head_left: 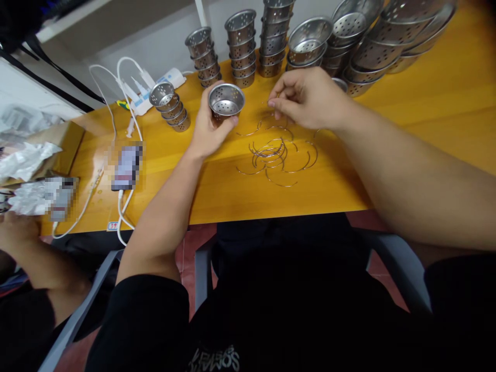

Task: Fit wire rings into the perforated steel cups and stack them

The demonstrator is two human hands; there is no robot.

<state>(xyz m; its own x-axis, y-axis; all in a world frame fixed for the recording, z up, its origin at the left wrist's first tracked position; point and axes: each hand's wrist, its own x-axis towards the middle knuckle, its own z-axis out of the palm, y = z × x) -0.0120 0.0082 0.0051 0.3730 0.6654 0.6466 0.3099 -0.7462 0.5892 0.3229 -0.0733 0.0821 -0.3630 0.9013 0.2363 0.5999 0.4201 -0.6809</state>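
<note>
Between the fingers and thumb of my left hand (209, 132) is a small perforated metal cup (227, 101), its open rim facing up. To its right, over the table, my right hand (300, 98) has thumb and fingertips pinched together. Something very thin may be in that pinch, but it is too small to make out. Below my right hand lies a loose scatter of thin curved metal wires (271, 152), several of them overlapping.
Stacks of perforated cups (242, 51) line the back, with wider perforated bowls (375, 57) at right. A short tilted cup stack (172, 111) stands left, near a power strip (166, 82) and a cabled phone (127, 168). Another person's arm (42, 258) is at far left.
</note>
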